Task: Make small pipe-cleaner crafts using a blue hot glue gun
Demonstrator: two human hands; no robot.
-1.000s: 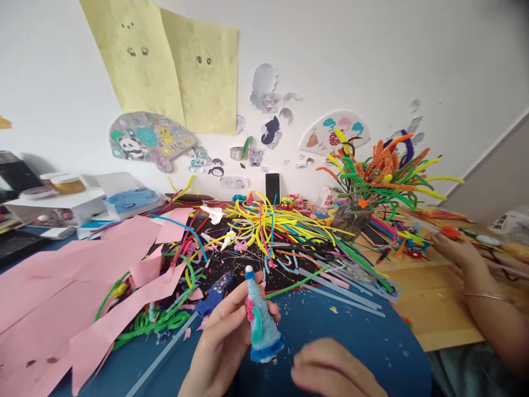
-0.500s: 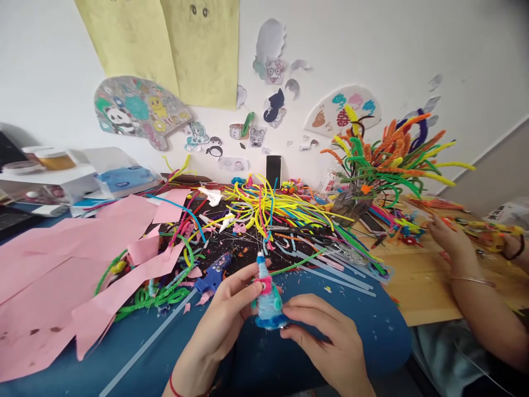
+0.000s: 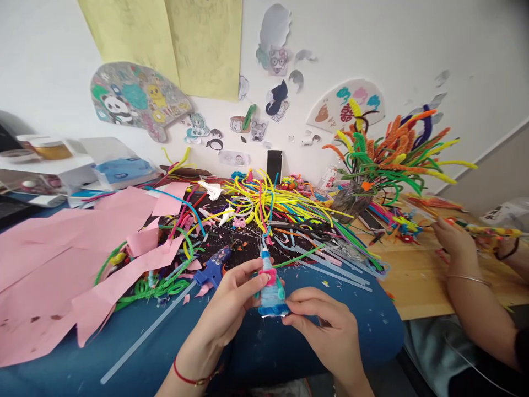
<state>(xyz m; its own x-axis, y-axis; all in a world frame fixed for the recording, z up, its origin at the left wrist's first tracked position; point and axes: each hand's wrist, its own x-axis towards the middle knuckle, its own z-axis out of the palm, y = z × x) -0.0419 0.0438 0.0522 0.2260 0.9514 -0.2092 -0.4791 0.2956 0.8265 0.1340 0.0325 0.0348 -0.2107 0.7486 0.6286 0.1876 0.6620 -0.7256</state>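
Observation:
A small cone-shaped pipe-cleaner figure (image 3: 270, 289), light blue with pink and teal trim, stands upright just above the blue table cover (image 3: 124, 353). My left hand (image 3: 231, 306) pinches its side, fingers closed on it. My right hand (image 3: 326, 325) grips its flared blue base from the right, fingers curled. A red string circles my left wrist. A blue hot glue gun (image 3: 215, 267) lies just left of my left hand.
Pink paper sheets (image 3: 61, 259) cover the left. A heap of loose pipe cleaners (image 3: 268, 207) lies behind, with a bunch in a holder (image 3: 384, 160) at right. Clear glue sticks (image 3: 144, 336) lie about. Another person's hands (image 3: 454, 242) work at the wooden table on the right.
My right hand came up from the lower edge and took the figure's base. The figure was lowered and turned a little, and the view tilted downward.

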